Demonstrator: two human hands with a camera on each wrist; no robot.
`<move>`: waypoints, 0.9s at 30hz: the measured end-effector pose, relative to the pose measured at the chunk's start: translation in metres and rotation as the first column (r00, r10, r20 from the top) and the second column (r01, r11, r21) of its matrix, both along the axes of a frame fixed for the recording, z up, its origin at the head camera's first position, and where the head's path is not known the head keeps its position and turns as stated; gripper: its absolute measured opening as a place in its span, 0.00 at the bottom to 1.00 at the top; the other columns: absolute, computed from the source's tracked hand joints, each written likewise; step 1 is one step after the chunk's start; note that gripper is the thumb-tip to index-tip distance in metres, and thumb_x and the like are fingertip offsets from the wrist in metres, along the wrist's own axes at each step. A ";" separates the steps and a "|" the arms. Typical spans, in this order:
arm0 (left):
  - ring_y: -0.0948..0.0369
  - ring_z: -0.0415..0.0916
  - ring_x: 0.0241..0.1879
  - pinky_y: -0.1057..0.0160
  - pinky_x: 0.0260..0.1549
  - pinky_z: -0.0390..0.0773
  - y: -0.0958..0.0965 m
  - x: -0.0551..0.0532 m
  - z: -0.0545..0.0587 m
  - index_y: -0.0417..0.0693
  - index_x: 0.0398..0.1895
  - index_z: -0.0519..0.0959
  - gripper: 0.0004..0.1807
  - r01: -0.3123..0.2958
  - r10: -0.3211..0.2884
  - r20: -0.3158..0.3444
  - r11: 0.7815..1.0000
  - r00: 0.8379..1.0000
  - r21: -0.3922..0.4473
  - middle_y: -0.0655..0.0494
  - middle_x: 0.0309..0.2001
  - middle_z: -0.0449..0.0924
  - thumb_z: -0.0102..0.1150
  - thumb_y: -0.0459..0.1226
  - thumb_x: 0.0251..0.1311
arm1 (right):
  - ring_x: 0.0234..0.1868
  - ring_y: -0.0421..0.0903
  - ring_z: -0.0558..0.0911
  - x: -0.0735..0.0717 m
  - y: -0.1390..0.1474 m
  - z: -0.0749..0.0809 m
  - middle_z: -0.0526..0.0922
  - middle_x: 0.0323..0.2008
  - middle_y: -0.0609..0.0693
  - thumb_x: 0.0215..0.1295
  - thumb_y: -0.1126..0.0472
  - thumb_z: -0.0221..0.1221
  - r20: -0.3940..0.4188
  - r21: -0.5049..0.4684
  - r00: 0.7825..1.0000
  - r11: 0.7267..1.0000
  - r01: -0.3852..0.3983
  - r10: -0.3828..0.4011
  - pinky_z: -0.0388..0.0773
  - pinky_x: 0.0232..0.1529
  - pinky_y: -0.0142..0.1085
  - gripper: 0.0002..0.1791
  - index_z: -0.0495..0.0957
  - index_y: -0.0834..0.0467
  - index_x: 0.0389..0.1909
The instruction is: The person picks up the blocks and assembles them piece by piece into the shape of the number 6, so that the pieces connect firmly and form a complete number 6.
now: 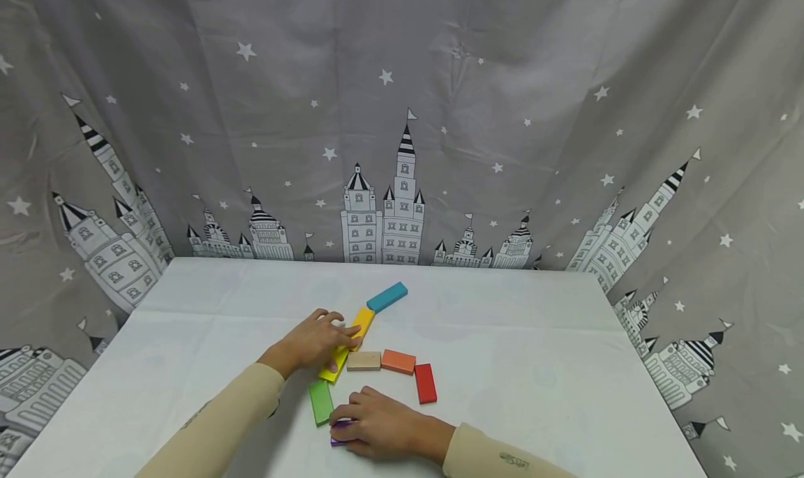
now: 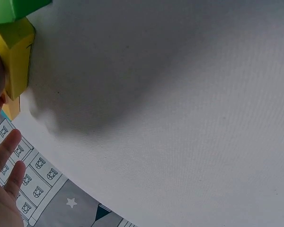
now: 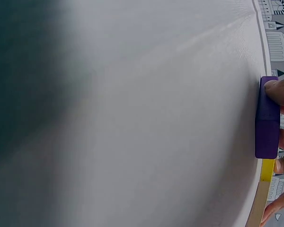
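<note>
My left hand (image 1: 312, 342) reaches over two end-to-end blocks, a golden-yellow block (image 1: 363, 317) and a bright yellow block (image 1: 340, 361). Its thumb and a fingertip touch them, while the other fingers spread out, as the left wrist view shows. My right hand (image 1: 384, 422) pinches a purple block (image 3: 267, 118) between thumb and fingers, close to the near end of a green block (image 1: 321, 402). Most of the purple block is hidden under that hand in the head view.
Beyond the golden-yellow block lies a blue block (image 1: 386, 296). A tan wooden block (image 1: 364, 361), an orange block (image 1: 398, 361) and a red block (image 1: 426, 383) curve rightward from the yellow ones. Everything rests on a white-covered table (image 1: 534, 338) before a grey castle-print curtain (image 1: 465, 178).
</note>
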State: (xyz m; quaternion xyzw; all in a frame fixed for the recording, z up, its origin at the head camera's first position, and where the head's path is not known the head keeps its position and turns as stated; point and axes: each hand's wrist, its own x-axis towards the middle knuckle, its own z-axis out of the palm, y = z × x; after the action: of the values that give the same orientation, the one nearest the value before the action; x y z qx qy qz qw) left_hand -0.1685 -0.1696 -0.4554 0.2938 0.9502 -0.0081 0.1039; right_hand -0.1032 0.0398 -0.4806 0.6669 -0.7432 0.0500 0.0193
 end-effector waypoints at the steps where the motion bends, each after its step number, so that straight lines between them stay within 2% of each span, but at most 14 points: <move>1: 0.49 0.66 0.61 0.45 0.62 0.63 0.000 0.000 0.000 0.59 0.62 0.76 0.32 -0.001 0.001 0.001 1.000 1.000 0.001 0.60 0.64 0.72 0.71 0.46 0.49 | 0.44 0.32 0.70 0.000 -0.001 0.000 0.76 0.55 0.37 0.71 0.51 0.55 -0.004 0.006 1.000 1.000 0.000 0.000 0.57 0.45 0.19 0.13 0.82 0.42 0.52; 8: 0.49 0.66 0.62 0.45 0.62 0.62 0.001 0.000 0.001 0.60 0.62 0.75 0.33 -0.010 0.010 0.013 1.000 1.000 -0.007 0.60 0.64 0.72 0.71 0.46 0.49 | 0.45 0.32 0.70 0.000 -0.007 0.002 0.75 0.56 0.35 0.71 0.49 0.54 -0.040 0.050 0.999 0.999 -0.004 0.006 0.58 0.46 0.19 0.14 0.81 0.41 0.53; 18: 0.49 0.67 0.61 0.45 0.62 0.63 0.001 0.000 0.002 0.60 0.62 0.76 0.33 -0.007 0.007 0.005 1.000 1.000 -0.005 0.60 0.64 0.72 0.71 0.47 0.48 | 0.45 0.31 0.70 0.000 -0.011 0.003 0.75 0.57 0.35 0.71 0.49 0.54 -0.020 0.061 1.000 0.998 0.000 0.001 0.58 0.47 0.19 0.14 0.81 0.40 0.54; 27: 0.50 0.67 0.61 0.45 0.62 0.63 0.000 0.000 0.001 0.60 0.62 0.76 0.33 -0.007 0.007 0.002 1.000 1.000 0.001 0.60 0.64 0.72 0.71 0.47 0.48 | 0.47 0.32 0.71 -0.002 -0.011 0.004 0.75 0.55 0.37 0.71 0.50 0.55 0.041 0.065 0.999 0.998 0.005 -0.008 0.59 0.49 0.18 0.15 0.81 0.42 0.55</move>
State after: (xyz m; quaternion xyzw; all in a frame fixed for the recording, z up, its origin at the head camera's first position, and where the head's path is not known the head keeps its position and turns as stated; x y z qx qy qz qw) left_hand -0.1688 -0.1695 -0.4548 0.2906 0.9511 -0.0069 0.1048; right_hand -0.1049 0.0283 -0.4766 0.6635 -0.7469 0.0395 -0.0177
